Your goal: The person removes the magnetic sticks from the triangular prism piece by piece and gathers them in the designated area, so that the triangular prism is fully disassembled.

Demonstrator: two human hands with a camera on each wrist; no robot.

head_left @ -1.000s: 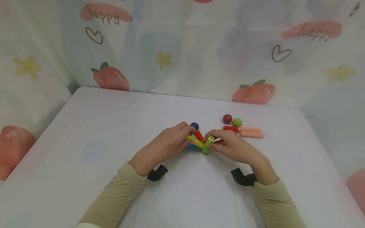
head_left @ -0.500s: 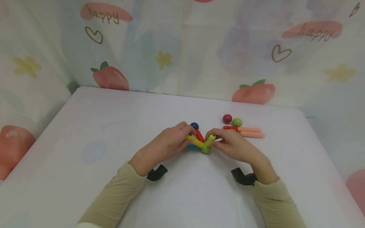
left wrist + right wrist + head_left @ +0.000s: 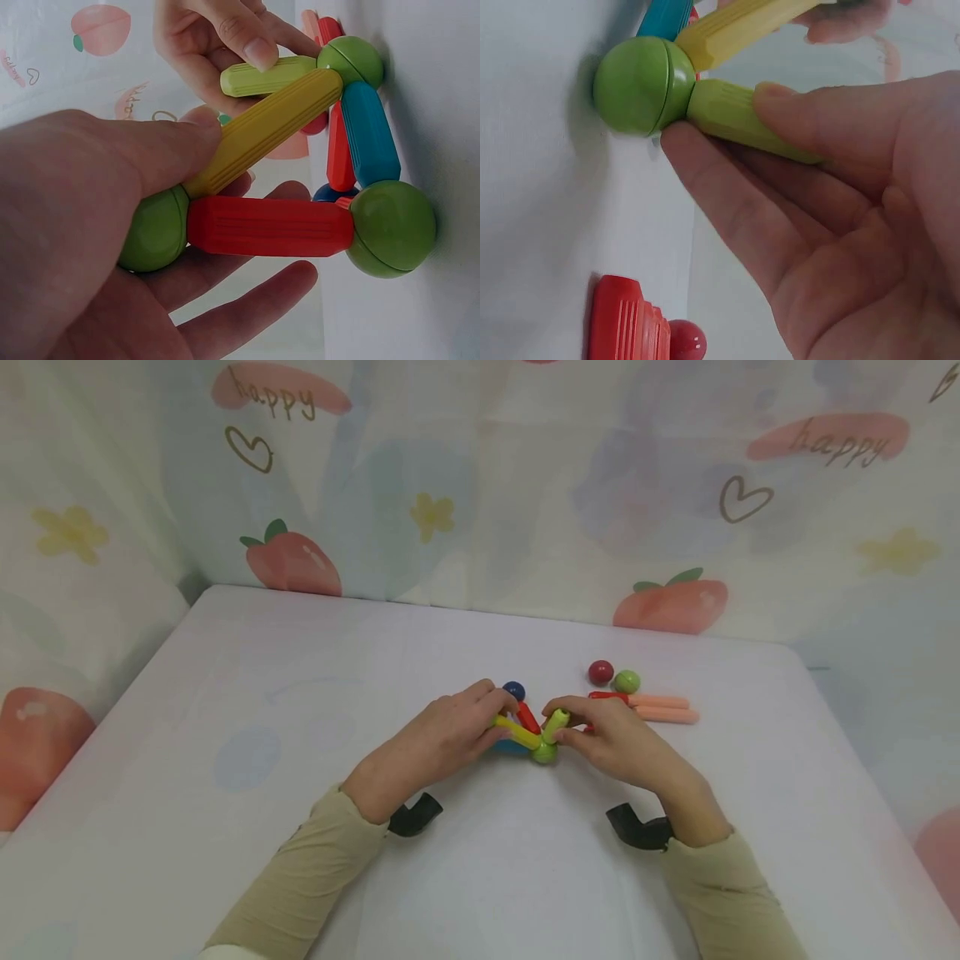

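Magnetic rods and balls are joined into a frame on the white table. My left hand grips its raised corner, a green ball, with the thumb against the yellow rod. From that ball a red rod runs down to another green ball, which a blue rod links to a third green ball. My right hand pinches a light green rod between thumb and fingers. That rod's end meets the third ball, beside the yellow rod, and slants upward. A dark blue ball sits behind.
Right of the frame lie a loose dark red ball, a green ball, peach rods and red rods. Black curved pieces show by both wrists. A patterned cloth wall stands behind the table.
The light green rod has tipped slightly to the right with my right hand's fingers, and more of the green ball below it shows. My left hand stays in place.
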